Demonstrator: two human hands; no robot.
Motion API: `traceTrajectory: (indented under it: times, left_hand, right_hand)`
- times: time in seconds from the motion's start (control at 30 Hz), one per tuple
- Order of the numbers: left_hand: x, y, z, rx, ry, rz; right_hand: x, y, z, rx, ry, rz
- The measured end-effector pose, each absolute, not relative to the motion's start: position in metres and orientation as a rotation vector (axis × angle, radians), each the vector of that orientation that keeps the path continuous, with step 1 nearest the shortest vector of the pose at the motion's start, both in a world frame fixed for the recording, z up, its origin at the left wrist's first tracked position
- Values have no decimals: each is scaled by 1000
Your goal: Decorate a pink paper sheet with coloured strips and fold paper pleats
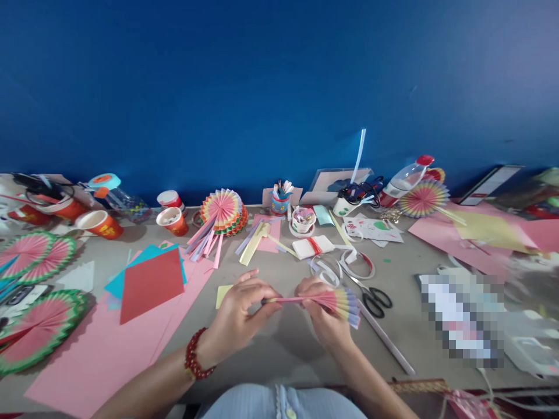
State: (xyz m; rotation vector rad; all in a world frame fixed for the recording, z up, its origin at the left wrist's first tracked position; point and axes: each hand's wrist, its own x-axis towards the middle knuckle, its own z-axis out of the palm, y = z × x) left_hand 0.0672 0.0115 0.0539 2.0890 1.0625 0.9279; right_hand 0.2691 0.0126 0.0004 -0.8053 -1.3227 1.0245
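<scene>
Between my hands stretches a pleated paper fan (338, 302), coloured pink, yellow and lilac. My left hand (240, 308), with a red bead bracelet at the wrist, pinches the narrow folded end of it. My right hand (323, 311) grips the pleats nearer the middle, and the far end spreads out past its fingers. Just right of that hand lie black-handled scissors (376, 301) and a long pale stick (388, 340). A small yellow paper piece (222, 295) rests behind my left hand. Rolls of white tape (356, 265) sit behind my right hand.
Coloured sheets, with a red one (152, 285) on top, cover the left of the table. Finished paper fans stand at the back (222, 209), left (43, 331) and right (423, 198). Paper cups (99, 224), a tilted bottle (404, 181) and a pen holder (280, 202) line the blue wall.
</scene>
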Motion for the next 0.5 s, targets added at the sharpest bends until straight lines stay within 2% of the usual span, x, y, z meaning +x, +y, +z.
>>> traceTrajectory:
  times: [0.2, 0.5]
  left_hand:
    - [69, 10, 56, 2180, 1035, 991]
    - [68, 8, 51, 1998, 922, 1091]
  right_hand:
    - [264, 12, 8, -794, -1359, 1151]
    - [267, 11, 4, -730, -1318, 1132]
